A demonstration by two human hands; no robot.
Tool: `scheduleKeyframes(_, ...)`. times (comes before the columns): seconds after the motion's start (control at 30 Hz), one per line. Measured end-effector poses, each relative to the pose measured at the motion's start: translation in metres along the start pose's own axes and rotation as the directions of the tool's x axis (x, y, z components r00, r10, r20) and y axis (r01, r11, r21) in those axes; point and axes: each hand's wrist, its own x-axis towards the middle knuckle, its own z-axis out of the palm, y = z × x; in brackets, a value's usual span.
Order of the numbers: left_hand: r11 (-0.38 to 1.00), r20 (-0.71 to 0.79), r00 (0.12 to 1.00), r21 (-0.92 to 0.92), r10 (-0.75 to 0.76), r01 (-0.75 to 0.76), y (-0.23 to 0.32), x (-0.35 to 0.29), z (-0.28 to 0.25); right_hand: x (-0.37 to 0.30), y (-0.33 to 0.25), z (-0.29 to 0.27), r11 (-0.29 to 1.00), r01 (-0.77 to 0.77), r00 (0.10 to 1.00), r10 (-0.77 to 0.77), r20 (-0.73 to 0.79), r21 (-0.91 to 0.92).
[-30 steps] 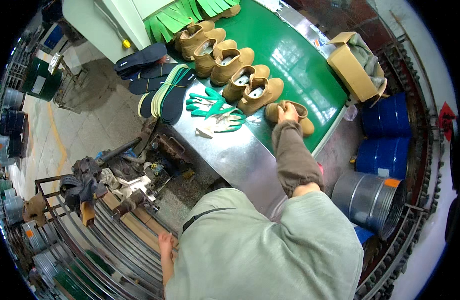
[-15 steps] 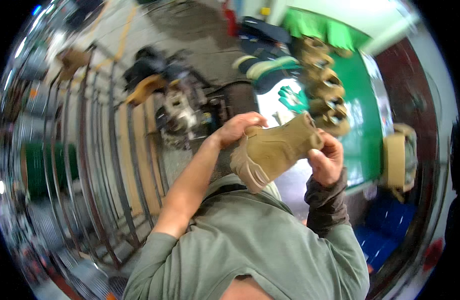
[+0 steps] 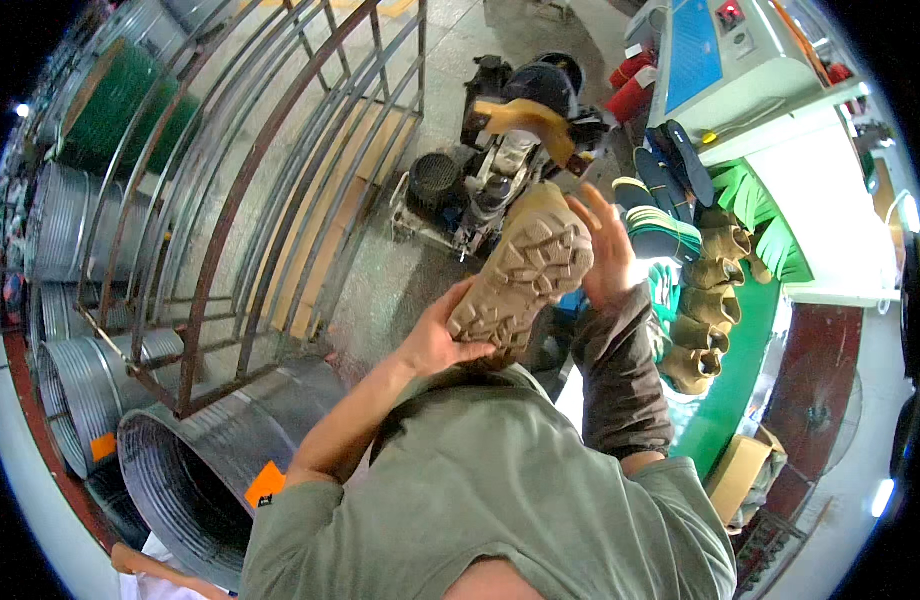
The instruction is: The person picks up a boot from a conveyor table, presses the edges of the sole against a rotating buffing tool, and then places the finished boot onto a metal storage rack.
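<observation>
A tan boot (image 3: 528,262) is tilted in front of my chest, its lugged sole facing up toward me. My left hand (image 3: 442,335) grips the sole's lower-left end, thumb along the edge and fingers underneath. Beside the upper-right end of the sole is my right hand (image 3: 606,250), fingers stretched out and apart. Whether its fingertips touch the boot is hard to tell. A dark brown sleeve cover (image 3: 620,375) wraps my right forearm. Most of the boot's upper is hidden beneath the sole.
Several tan boots (image 3: 715,305) line a green worktop (image 3: 715,425) at right, near dark insoles (image 3: 670,165) and green-and-white gloves (image 3: 663,295). A machine with a yellow guard (image 3: 525,118) stands ahead. Left are a metal rack (image 3: 242,215) and a large grey drum (image 3: 195,455).
The boot has turned from its side to show its sole. My right hand has let go of the boot's collar and opened beside the sole. The view has swung left.
</observation>
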Motion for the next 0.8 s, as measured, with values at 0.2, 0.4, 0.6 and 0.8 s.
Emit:
scheduleKeyframes(0.2,0.891,-0.254,0.962,0.454,0.100,0.028,-0.014,0.019,-0.006,0.012,0.005,0.025,0.778,0.126,0.989,-0.148,0.015,-0.615)
scheduleKeyframes(0.4,0.903,-0.323,0.945,0.420,0.053,0.093,0.006,0.054,-0.018,0.091,0.022,0.021,0.262,0.031,0.909,-0.408,-0.082,-0.965)
scheduleKeyframes(0.6,0.897,-0.327,0.945,0.422,0.014,0.133,0.017,0.049,-0.015,0.080,0.012,0.038,0.121,0.039,0.880,-0.474,-0.023,-0.992)
scheduleKeyframes(0.8,0.940,-0.333,0.942,0.305,-0.043,0.151,0.013,0.053,-0.010,0.091,0.015,0.030,0.061,0.008,0.888,-0.460,-0.021,-0.998)
